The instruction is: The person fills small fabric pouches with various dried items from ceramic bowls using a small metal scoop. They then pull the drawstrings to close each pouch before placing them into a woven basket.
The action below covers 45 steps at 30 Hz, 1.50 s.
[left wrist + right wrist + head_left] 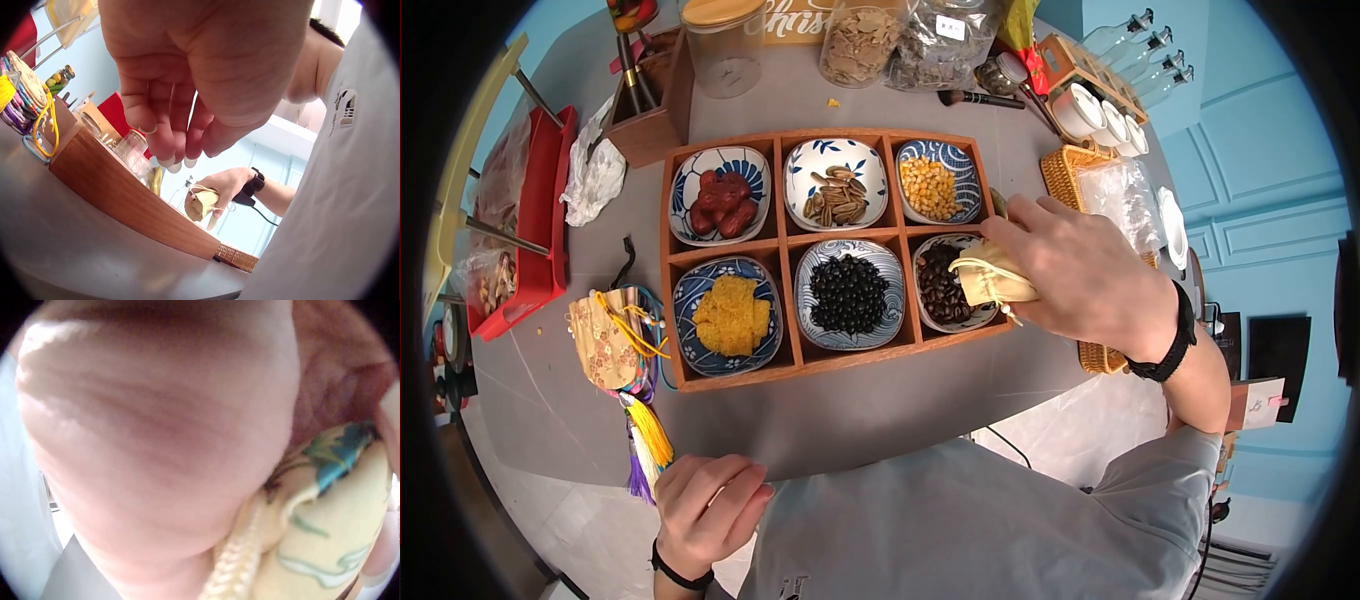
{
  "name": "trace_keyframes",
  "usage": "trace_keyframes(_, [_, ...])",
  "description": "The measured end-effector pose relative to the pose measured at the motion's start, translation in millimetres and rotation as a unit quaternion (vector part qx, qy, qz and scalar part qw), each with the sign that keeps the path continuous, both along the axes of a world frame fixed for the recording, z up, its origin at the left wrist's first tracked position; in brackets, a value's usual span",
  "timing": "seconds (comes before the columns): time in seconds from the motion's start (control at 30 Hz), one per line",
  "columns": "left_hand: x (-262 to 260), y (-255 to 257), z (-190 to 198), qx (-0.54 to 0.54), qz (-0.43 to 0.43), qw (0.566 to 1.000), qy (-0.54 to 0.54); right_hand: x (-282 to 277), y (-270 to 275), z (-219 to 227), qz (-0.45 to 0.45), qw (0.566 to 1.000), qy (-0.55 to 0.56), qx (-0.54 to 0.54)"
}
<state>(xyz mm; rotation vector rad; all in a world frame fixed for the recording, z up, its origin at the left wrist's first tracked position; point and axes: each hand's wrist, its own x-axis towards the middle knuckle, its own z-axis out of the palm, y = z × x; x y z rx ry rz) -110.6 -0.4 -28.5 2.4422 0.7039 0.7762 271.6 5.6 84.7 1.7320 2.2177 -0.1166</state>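
My right hand (1090,270) grips a cream drawstring pouch (992,277) with a printed pattern, its cord hanging. The pouch is over the bowl of dark brown beans (940,285) in the near right compartment of a wooden divided tray (840,372). Close up in the right wrist view, fingers wrap around the pouch (331,544). My left hand (710,510) hangs loosely curled in front of the table edge, holding nothing. Other bowls in the tray hold red dates (724,203), striped seeds (837,197), corn kernels (930,188), black beans (848,294) and a yellow food (731,316).
Left of the tray lie a patterned pouch with tassels (615,340) and a red bin (540,240). Behind it are a lidded jar (725,50), a jar of dried flakes (860,50) and brushes (980,99). A wicker basket (1062,175) stands at the right.
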Motion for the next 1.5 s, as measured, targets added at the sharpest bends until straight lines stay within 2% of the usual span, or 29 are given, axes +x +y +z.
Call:
trace_keyframes(0.27, [-0.6,-1.7,1.6,0.002,0.0,1.0,-0.001,-9.2,-1.6,-12.2,0.027,0.997,-0.053,0.045])
trace_keyframes(0.37, [-0.1,-1.7,1.6,0.003,-0.002,1.0,-0.002,-8.3,-4.7,-8.2,0.016,0.998,-0.022,0.054])
trace_keyframes(0.5, [0.8,-2.3,0.6,0.001,-0.003,1.0,-0.005,8.2,-9.4,-7.5,-0.041,0.994,0.092,0.033])
trace_keyframes(0.57, [2.4,-2.9,-1.5,-0.003,-0.003,1.0,-0.01,15.9,-13.3,-8.6,-0.098,0.98,0.173,-0.002])
trace_keyframes(0.67, [3.2,-2.4,-3.0,-0.009,-0.003,1.0,-0.015,31.0,-30.6,-28.4,-0.114,0.947,0.298,0.045])
trace_keyframes(0.73, [4.5,-1.1,-3.3,-0.011,-0.007,1.0,-0.018,41.4,-45.8,-47.1,-0.143,0.901,0.403,0.07])
trace_keyframes(0.87, [8.2,0.4,-3.8,-0.014,-0.007,1.0,-0.018,46.1,-66.3,-72.3,-0.062,0.857,0.478,0.184])
trace_keyframes(0.9, [9.3,1.1,-3.9,-0.014,-0.009,1.0,-0.019,40.4,-69.3,-71.6,-0.034,0.865,0.451,0.219])
trace_keyframes(0.97, [10.2,0.5,-3.6,-0.025,-0.01,1.0,-0.015,35.7,-81.7,-76.3,-0.056,0.838,0.489,0.236])
trace_keyframes(1.1, [12.5,-2.1,1.2,-0.038,0.0,0.999,0.005,31.1,-88.0,-82.2,-0.049,0.821,0.504,0.262])
trace_keyframes(1.3, [10.7,-2.3,-0.8,-0.045,-0.002,0.999,0.005,42.1,-83.7,-72.5,-0.041,0.846,0.479,0.231])
trace_keyframes(1.37, [10.0,-1.7,-1.6,-0.035,-0.006,0.999,-0.004,40.0,-74.5,-63.6,-0.037,0.884,0.416,0.212])
trace_keyframes(1.43, [12.2,0.8,-3.2,-0.008,-0.011,1.0,-0.015,31.2,-53.9,-37.4,-0.025,0.935,0.301,0.187])
trace_keyframes(1.5, [11.9,0.4,-2.2,-0.01,-0.013,1.0,-0.011,21.1,-34.5,-18.9,-0.034,0.967,0.218,0.125])
